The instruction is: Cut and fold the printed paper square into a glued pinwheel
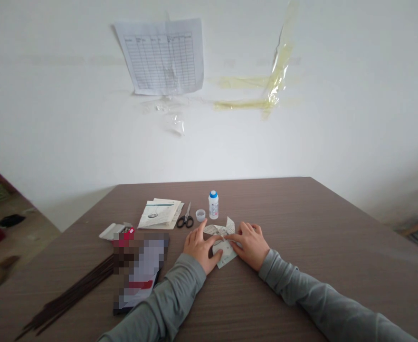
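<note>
A folded piece of printed paper point(226, 254) lies on the table between my hands, with pointed flaps standing up at its far side. My left hand point(199, 247) holds its left side, index finger and thumb on the paper and the other fingers stretched forward. From the right, my right hand point(252, 244) grips the paper between index finger and thumb; its other fingers are curled. The fingertips meet near the paper's middle and hide part of the folds. Just beyond stands a white bottle point(213, 207) with a blue top, beside a small clear cap point(200, 215).
Black-handled scissors point(185, 220) and a stack of folded printed papers point(159, 213) lie at the back left. Nearer are an opened small box point(117, 232), a partly pixelated phone-like object point(145, 270) and a bundle of thin dark sticks point(77, 287). A white wall point(230, 147) rises behind the table.
</note>
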The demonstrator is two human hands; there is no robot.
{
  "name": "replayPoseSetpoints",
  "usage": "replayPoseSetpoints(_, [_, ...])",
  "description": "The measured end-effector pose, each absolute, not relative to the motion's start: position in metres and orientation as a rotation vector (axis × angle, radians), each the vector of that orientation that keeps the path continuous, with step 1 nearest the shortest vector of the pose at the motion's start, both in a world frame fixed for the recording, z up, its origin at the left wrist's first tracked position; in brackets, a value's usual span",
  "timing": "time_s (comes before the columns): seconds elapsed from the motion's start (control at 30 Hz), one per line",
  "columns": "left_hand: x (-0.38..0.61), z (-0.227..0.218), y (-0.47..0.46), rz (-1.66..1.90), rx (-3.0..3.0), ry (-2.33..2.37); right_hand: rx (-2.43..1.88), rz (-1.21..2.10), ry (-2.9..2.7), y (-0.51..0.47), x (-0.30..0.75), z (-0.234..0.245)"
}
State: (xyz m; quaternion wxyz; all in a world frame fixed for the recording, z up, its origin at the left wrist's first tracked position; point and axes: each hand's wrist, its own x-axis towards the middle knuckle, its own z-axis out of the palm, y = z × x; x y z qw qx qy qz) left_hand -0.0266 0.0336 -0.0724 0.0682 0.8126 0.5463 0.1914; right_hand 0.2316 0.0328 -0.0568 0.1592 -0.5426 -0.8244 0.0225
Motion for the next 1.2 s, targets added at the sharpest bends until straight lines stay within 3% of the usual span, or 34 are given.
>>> replayPoseSetpoints(0.5, [-0.028, -0.079, 0.037, 0.672, 2.464, 1.689, -1.543, 0.112, -2.361, 0.031, 0.233, -0.054])
replayPoseSetpoints(0.77, [-0.033, -0.087, 0.042, 0.676, 2.450, 1.695, -1.440, -0.031, -2.348, 0.035, 0.239, -0.067])
replayPoseSetpoints(1.2, [-0.041, -0.092, 0.040, 0.695, 2.461, 1.656, -1.440, 0.119, -2.326, 0.037, 0.238, -0.069])
